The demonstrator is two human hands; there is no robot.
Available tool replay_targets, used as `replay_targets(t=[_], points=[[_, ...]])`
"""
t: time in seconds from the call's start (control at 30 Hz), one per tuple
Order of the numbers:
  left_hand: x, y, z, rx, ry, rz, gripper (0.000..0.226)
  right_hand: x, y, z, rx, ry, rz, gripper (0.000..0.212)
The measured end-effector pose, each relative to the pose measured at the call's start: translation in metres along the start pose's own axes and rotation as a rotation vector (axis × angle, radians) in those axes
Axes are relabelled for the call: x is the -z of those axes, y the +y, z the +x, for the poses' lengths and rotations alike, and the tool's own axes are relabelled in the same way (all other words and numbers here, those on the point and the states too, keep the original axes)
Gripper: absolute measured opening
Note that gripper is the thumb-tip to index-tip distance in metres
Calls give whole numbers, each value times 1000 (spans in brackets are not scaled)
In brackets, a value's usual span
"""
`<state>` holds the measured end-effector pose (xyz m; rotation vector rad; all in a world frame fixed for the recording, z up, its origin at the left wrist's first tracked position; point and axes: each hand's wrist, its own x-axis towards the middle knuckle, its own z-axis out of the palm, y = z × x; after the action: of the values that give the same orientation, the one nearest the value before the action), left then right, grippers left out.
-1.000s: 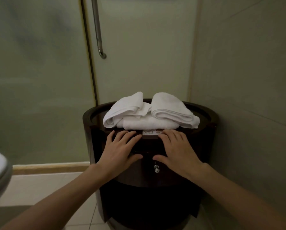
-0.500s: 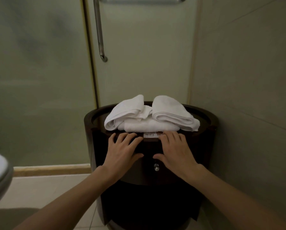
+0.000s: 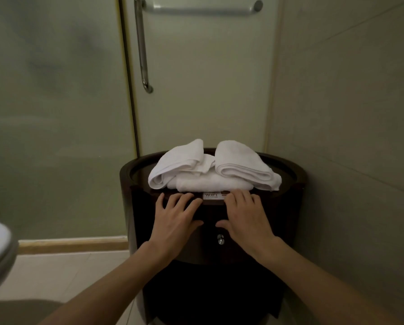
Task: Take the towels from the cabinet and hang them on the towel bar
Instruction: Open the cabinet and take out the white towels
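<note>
Now | left hand (image 3: 176, 221), right hand (image 3: 247, 221) flat on cabinet (image 3: 290, 207)

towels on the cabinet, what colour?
Plain white, no pattern. The towels sit stacked on the dark brown cabinet; head view shows it best.

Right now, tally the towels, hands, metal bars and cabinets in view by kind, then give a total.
Towels: 3 (left towel, right towel, bottom towel)
Hands: 2 (left hand, right hand)
Metal bars: 2 (towel bar, door handle)
Cabinets: 1 (cabinet)
Total: 8
</note>
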<state>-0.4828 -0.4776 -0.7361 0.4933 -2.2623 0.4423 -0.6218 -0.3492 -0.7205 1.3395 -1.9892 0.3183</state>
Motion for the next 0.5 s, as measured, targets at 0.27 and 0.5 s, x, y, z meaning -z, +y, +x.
replay_targets(t=[0.27, 0.5], points=[[19, -14, 15, -51, -27, -74, 53, 24, 9, 7, 48, -27, 169, 41], [42, -47, 93, 76, -294, 7, 103, 40, 43, 62, 52, -152, 41, 77]])
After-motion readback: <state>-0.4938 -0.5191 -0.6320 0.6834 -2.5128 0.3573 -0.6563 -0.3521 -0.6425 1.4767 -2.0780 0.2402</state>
